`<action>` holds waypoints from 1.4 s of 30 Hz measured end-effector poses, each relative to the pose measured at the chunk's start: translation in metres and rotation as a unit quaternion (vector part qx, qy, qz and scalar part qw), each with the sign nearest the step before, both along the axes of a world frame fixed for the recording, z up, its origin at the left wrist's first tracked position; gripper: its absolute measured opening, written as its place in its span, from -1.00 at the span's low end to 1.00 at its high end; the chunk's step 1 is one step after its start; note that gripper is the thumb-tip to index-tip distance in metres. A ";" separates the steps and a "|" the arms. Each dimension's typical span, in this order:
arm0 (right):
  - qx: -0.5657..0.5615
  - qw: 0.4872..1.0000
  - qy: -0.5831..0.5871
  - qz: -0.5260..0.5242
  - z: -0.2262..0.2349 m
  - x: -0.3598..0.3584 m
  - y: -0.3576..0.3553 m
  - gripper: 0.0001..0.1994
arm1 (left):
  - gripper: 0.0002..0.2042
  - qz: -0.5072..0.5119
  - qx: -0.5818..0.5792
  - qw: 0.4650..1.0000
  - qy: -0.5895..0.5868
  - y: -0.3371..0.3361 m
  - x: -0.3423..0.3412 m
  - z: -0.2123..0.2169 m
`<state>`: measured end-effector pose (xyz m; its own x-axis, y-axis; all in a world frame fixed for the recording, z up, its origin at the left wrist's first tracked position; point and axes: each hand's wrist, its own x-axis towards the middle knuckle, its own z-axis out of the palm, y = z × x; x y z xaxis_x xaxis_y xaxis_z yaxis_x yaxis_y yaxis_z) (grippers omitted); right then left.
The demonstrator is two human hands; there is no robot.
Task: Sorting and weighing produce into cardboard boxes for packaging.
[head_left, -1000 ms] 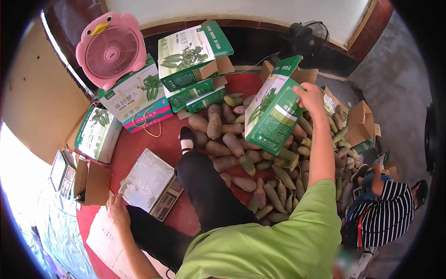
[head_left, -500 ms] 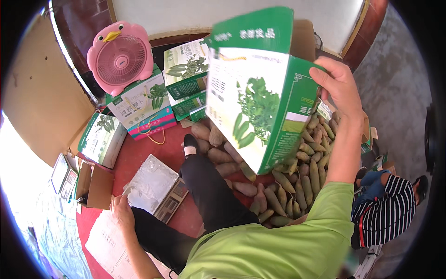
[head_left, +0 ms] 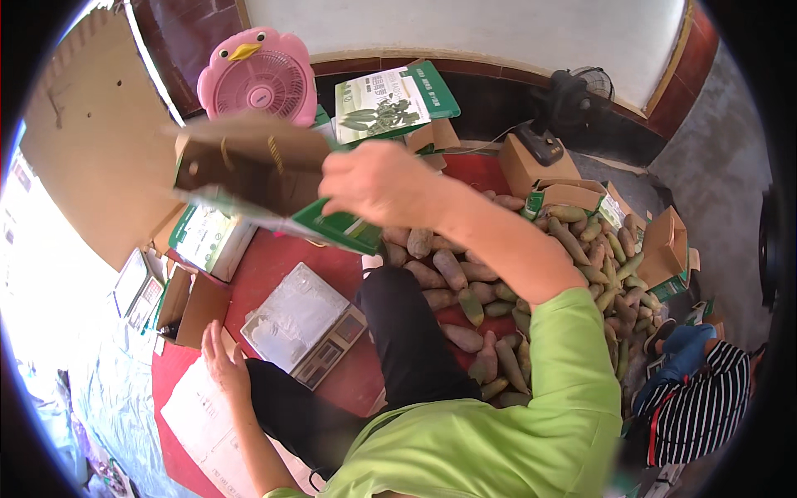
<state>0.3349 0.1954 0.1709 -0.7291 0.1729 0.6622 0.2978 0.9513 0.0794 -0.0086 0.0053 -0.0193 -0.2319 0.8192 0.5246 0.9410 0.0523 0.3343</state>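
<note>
My right hand [head_left: 375,184] is closed on the edge of a green-and-white printed cardboard box [head_left: 311,222], held in the air toward the left. Its brown inside faces me, with yellow cord showing, and it is partly smeared by motion. Below it on the red surface is a flat weighing scale [head_left: 296,319] with a pale, worn platform. My left hand [head_left: 226,365] holds nothing; its fingers are apart, left of the scale and over a flat white cardboard sheet [head_left: 212,419]. Many long green radishes [head_left: 448,270] lie heaped to the right of my knee.
A pink bird-shaped fan [head_left: 261,79] stands behind the held box. Printed cartons [head_left: 382,100] are stacked at the back, near a black fan [head_left: 552,112] on a brown box. A small open carton [head_left: 189,307] sits at left. A person in a striped top [head_left: 701,407] is at lower right.
My right hand has swung the box from right to left and tipped it, so its open side now shows. My left hand's fingers have spread. The view has shifted slightly.
</note>
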 end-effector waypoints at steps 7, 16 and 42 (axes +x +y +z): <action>0.032 0.989 -0.100 0.099 -0.093 -0.064 0.002 -0.83 | -0.13 0.123 0.069 0.990 0.000 -0.018 -0.030 0.020; -0.039 0.979 -0.137 0.143 -0.142 -0.076 0.011 -0.84 | -0.77 0.039 -0.240 0.961 -0.130 -0.026 -0.045 0.012; -0.548 0.657 -0.041 -0.516 -0.420 0.208 -0.123 -0.84 | -0.81 0.046 -0.299 0.951 0.064 0.001 0.000 0.004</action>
